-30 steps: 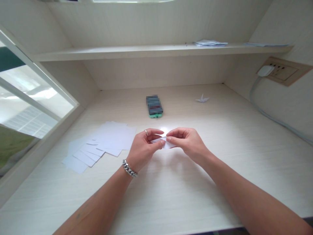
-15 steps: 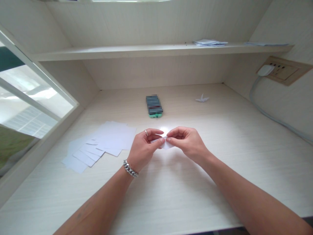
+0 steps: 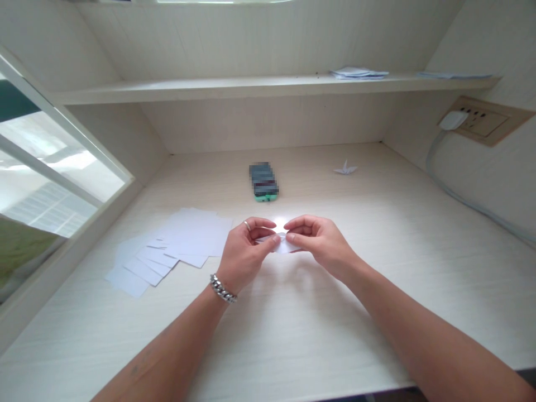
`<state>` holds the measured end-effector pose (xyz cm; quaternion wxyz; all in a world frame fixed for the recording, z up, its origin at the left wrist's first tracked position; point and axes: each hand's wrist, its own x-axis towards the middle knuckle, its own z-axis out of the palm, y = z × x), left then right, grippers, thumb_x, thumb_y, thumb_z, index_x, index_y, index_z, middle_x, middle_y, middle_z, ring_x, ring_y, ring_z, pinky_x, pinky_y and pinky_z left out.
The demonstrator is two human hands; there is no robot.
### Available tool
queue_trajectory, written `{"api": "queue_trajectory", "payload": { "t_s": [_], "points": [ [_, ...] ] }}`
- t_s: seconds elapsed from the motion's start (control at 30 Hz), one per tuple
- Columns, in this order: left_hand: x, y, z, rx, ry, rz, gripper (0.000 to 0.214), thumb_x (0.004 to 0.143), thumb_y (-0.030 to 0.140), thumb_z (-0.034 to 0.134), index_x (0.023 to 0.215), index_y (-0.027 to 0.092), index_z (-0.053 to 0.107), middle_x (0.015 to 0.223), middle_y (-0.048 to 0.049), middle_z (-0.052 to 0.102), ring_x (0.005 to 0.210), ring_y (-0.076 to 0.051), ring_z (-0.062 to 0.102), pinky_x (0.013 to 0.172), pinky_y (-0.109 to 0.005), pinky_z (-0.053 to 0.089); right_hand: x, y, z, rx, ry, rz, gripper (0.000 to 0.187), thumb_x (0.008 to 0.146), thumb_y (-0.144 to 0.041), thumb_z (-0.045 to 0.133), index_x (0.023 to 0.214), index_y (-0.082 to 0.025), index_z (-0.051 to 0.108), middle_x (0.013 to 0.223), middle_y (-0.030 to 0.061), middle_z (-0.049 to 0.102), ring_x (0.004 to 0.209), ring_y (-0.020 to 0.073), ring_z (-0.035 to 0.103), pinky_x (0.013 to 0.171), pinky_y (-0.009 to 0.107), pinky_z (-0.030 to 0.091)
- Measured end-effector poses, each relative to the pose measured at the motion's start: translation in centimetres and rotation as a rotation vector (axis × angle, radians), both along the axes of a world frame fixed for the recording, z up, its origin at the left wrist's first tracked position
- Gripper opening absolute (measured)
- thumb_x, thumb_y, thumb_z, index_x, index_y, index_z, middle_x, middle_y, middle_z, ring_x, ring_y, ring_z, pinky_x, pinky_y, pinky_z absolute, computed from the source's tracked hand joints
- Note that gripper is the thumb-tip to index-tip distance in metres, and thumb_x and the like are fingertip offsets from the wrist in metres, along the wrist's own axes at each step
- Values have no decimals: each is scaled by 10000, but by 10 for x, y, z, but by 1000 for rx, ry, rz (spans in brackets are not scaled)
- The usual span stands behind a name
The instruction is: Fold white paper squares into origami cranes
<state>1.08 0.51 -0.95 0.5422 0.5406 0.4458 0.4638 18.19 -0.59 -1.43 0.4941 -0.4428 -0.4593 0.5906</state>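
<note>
Small folded paper (image 3: 281,244) pinched between left hand (image 3: 245,254) and right hand (image 3: 320,243).

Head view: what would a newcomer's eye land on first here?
The left hand and right hand meet at mid-desk, both pinching a small folded white paper between fingertips. A fan of loose white paper sheets lies left of them, and a small white folded paper crane sits far back right on the pale wooden desk.

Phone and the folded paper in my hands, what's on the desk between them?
In the head view, only bare desk lies between the phone and the folded paper pinched by the left hand and right hand.
</note>
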Motion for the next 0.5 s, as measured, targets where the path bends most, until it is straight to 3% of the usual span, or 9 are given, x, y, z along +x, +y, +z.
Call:
{"api": "queue_trajectory", "payload": {
  "t_s": [0.13,0.3,0.5],
  "points": [
    [0,0,-2,14,13,-4,264,655,191,798,867,142,648,747,-27,706,715,-147,670,630,-243,524,1,0,0,-31,41,12,323,628,-289,816,884,-144,684,696,21,688,671,161,659,684,346,567],
    [-1,0,-3,15,15,-1,258,657,188,794,867,146,651,734,-26,707,694,-147,670,614,-242,515,1,0,0,-73,22,-20,274,663,-353,789,835,-161,694,795,34,688,725,175,663,648,336,573],
    [0,0,-2,-4,13,-5,276,653,199,801,872,141,644,728,-25,709,694,-151,675,621,-248,524,2,2,-5,62,-85,-21,265,688,-313,773,871,-139,693,788,49,704,717,168,655,671,323,539]
  ]
}}
